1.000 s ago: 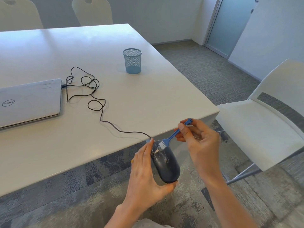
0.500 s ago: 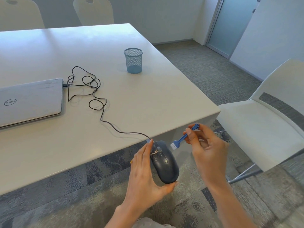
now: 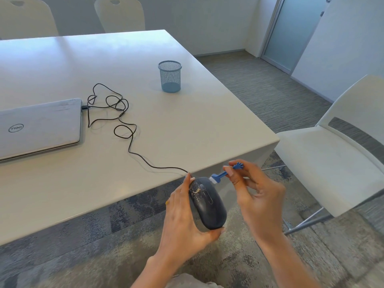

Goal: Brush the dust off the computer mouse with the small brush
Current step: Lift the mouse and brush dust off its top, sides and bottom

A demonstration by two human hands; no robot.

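Resting mouse in left hand

A white table fills most of the view, its near corner pointing to the right. A closed silver laptop lies flat at the left side of the table, cut off by the frame's left edge. Farther back and well apart from the laptop, a blue mesh pen cup stands upright. A white chair with a metal leg sits just off the table's right corner. Two more white chairs stand behind the far edge. The floor is grey carpet, and a frosted door shows in the back right.
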